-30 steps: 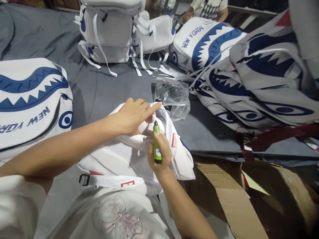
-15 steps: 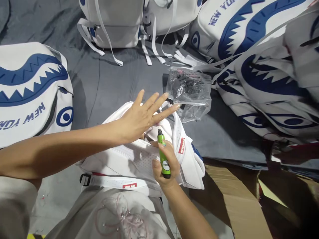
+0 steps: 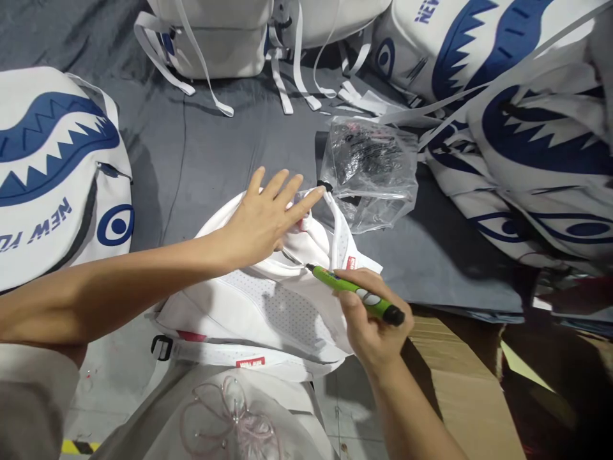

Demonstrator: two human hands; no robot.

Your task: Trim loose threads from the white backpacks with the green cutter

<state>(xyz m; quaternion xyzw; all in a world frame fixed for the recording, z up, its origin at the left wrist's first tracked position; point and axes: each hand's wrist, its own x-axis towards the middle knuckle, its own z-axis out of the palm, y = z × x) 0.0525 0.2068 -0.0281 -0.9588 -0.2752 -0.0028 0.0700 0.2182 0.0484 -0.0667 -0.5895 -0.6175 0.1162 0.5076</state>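
Note:
A white backpack [image 3: 225, 313] lies at the table's near edge, its dotted back panel and straps toward me. My left hand [image 3: 258, 223] rests on its upper part, fingers spread; the thumb is mostly hidden behind the bag's edge. In my right hand [image 3: 378, 326] is a green marker pen [image 3: 330, 278] with a black end, gripped between thumb and fingers. Its dark tip points left at the seam by the bag's top, close to my left hand. Whether the tip touches the fabric I cannot tell. One shoulder strap [image 3: 341, 230] runs up beside the pen.
A clear plastic bag [image 3: 378, 204] with dark contents lies just beyond the backpack. Other white backpacks with blue shark-teeth prints stand at the left [image 3: 33, 166], the back [image 3: 215, 48] and the right [image 3: 550, 160]. A cardboard box flap [image 3: 464, 383] sits below the table's right edge.
My right hand has shifted right and turned the marker from upright to slanting, tip now at the bag's seam. My left hand has moved slightly left. The whole view has shifted a little.

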